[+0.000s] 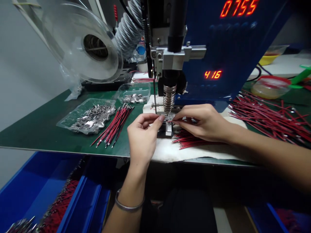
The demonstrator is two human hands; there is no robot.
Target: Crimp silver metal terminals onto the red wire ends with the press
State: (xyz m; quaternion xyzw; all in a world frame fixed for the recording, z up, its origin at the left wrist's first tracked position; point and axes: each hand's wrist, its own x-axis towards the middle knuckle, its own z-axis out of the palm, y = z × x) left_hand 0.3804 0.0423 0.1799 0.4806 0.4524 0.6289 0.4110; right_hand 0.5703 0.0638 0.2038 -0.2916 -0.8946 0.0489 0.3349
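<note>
My left hand (144,134) is at the left side of the small metal fixture (168,128), thumb and index finger pinched on a tiny part I cannot make out. From the right, my right hand (200,121) pinches a thin red wire (171,121) whose end lies over the fixture. The spring-wrapped tip (169,97) of the machine stands just above. Under my right hand, a bundle of red wires (188,142) rests on the white cloth (165,152).
Left of my hands lie more red wires (115,124), with a clear tray (64,121) of metal parts beyond. A second tray (145,89) sits behind. Many wires (272,118) are heaped at right. The blue machine (218,48) rises behind; blue bins (31,174) stand below.
</note>
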